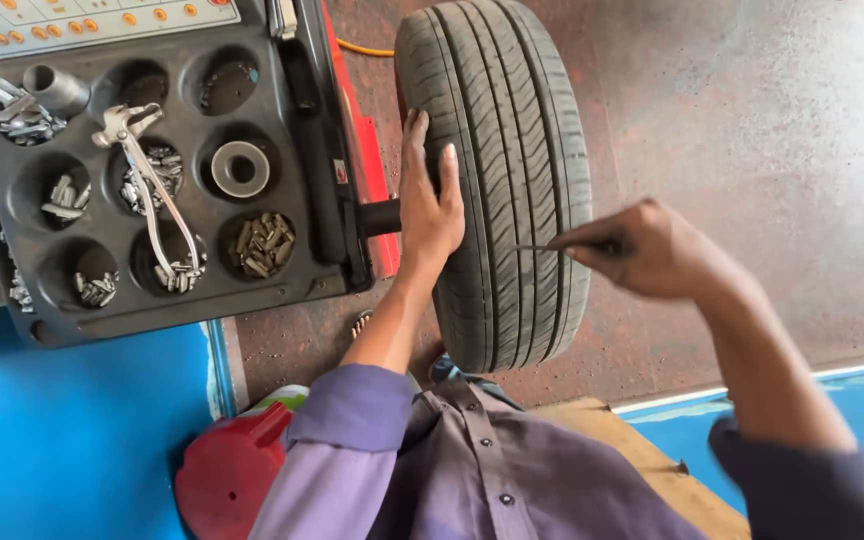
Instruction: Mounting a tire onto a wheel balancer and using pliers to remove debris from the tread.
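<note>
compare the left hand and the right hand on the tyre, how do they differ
The left hand lies flat on the tyre at its inner edge, fingers spread and empty. The right hand is closed around a thin dark tool whose tip meets the tread, and it looks motion-blurred. Both reach out from purple sleeves.

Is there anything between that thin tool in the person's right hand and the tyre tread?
Nothing visible. The right hand holds a thin dark metal pick whose tip already meets the black ribbed rubber tyre. The left hand rests on the tyre's near edge, off to the side of the tool.
</note>
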